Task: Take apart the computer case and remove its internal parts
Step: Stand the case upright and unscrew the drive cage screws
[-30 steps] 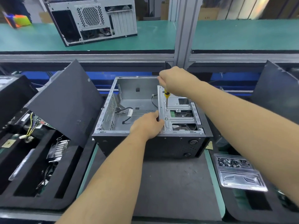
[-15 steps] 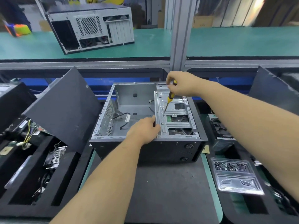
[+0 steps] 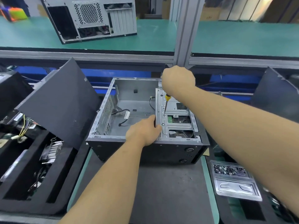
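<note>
An open black computer case (image 3: 145, 152) lies on its side on the dark mat, its grey interior facing up. A metal drive cage (image 3: 176, 125) fills its right half, and loose black cables (image 3: 123, 112) lie on the case floor. My right hand (image 3: 178, 80) grips a yellow-handled screwdriver (image 3: 166, 102) held upright, tip down on the cage's left strip. My left hand (image 3: 144, 130) holds the cage's left edge, thumb on top.
A removed black side panel (image 3: 61, 102) leans over a black foam tray (image 3: 32, 167) of removed parts at left. A clear plastic tray (image 3: 234, 180) with screws sits at right. Another computer case (image 3: 90, 18) stands on the green upper shelf. A grey frame post (image 3: 186, 29) rises behind.
My right hand has turned the screwdriver from a slant to upright and moved its tip onto the cage's left strip. My left hand keeps its hold on the cage edge.
</note>
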